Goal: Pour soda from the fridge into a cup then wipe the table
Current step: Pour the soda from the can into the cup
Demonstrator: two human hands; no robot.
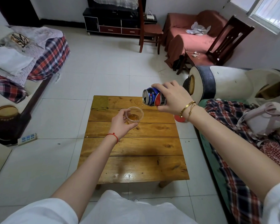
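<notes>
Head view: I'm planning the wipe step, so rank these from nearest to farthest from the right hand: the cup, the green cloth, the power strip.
1. Cup, just left of the right hand.
2. Green cloth, table's far-left corner.
3. Power strip, on the floor, far left.

right hand (171, 101) tips a blue soda can (153, 97), pouring into the clear cup (135, 115) the left hand (121, 123) holds above the wooden table (136, 146).
</notes>
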